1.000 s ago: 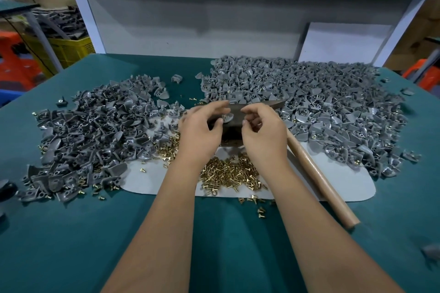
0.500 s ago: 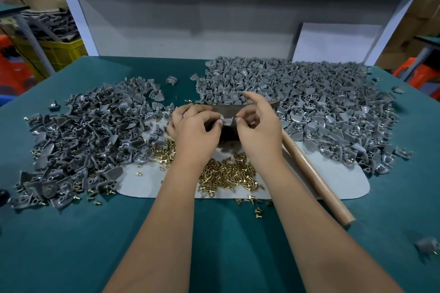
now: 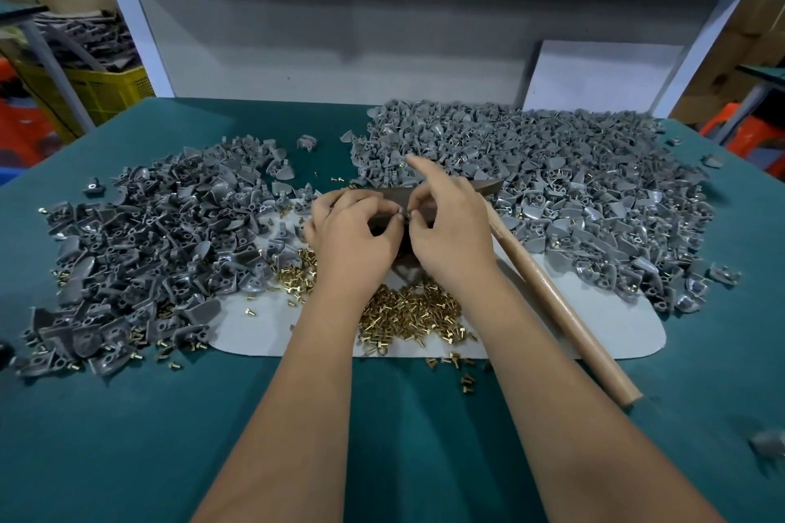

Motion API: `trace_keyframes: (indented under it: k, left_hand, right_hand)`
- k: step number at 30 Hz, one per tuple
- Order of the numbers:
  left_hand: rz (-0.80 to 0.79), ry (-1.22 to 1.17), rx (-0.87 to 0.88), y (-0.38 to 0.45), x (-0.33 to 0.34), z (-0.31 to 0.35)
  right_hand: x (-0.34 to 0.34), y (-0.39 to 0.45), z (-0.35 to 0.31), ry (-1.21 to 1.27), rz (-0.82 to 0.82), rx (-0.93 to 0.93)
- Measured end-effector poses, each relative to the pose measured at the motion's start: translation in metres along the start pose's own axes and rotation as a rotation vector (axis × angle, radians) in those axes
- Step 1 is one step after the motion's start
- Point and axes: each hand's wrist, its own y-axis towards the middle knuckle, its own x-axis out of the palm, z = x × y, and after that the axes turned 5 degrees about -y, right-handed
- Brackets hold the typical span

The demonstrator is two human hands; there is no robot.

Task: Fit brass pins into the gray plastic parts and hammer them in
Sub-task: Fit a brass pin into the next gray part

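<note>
While both hands met over the middle of the bench (image 3: pixel 127 416), the left hand (image 3: pixel 354 240) curled its fingers and pinched a small gray part (image 3: pixel 403 215) at its thumb and fingertips. The right hand (image 3: pixel 448 238) pinched at the same part from the other side, thumb and middle fingers closed on it, with the index finger (image 3: pixel 420 168) raised and pointing toward the far edge. Whether a pin was already between those fingers was too small to tell.

Loose brass pins (image 3: pixel 410 310) lay heaped on a pale mat (image 3: pixel 616 331) just below the hands, toward the near edge, with a few strays on the green cover. A pile of gray parts (image 3: pixel 148 242) spread over the left side, and a larger pile (image 3: pixel 552 183) covered the far right. A hammer lay on the mat, its wooden handle (image 3: pixel 560 306) running from beside the right hand toward the near right edge, its dark head (image 3: pixel 488 185) showing behind the hands. A yellow crate (image 3: pixel 102 91) stood beyond the far left corner.
</note>
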Motion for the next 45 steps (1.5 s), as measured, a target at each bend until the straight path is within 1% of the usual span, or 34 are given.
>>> trace_keyframes:
  k: [3, 7, 9, 13, 18, 22, 25, 28, 31, 36, 45]
  left_hand:
    - [0.006, 0.007, 0.005, 0.0, 0.0, -0.001]
    - [0.013, 0.004, 0.009, 0.001, 0.001, -0.001]
    - [0.019, -0.007, 0.003, 0.001, 0.001, -0.002]
    - [0.043, -0.01, -0.016, 0.002, 0.001, -0.002]
    - [0.042, -0.012, -0.038, 0.002, 0.0, 0.001]
    - [0.029, -0.028, -0.052, 0.002, 0.0, 0.001]
    - [0.02, -0.046, -0.071, 0.002, 0.0, 0.002]
    - [0.012, -0.04, -0.077, 0.002, 0.0, 0.002]
    - [0.005, -0.041, -0.083, 0.002, 0.0, 0.002]
    - [0.0, -0.041, -0.089, 0.002, 0.0, 0.002]
    - [-0.007, -0.054, -0.089, 0.002, -0.001, 0.002]
  right_hand:
    - [-0.006, 0.005, -0.002, -0.103, -0.055, -0.042]
    - [-0.013, 0.013, -0.004, -0.049, -0.189, 0.036]
    - [-0.014, 0.017, -0.006, -0.031, -0.215, 0.076]
    - [-0.012, 0.021, -0.012, -0.037, -0.208, 0.114]
    - [-0.005, 0.02, -0.012, -0.052, -0.157, 0.101]
    - [-0.002, 0.015, -0.003, 0.181, -0.149, 0.172]
    - [-0.002, 0.01, 0.002, 0.285, -0.114, 0.188]
    - [-0.004, 0.01, 0.005, 0.367, -0.067, 0.261]
    - [-0.003, 0.008, 0.006, 0.34, -0.063, 0.279]
    - [0.001, 0.008, 0.006, 0.232, -0.039, 0.211]
    - [0.002, 0.009, 0.003, 0.11, -0.037, 0.157]
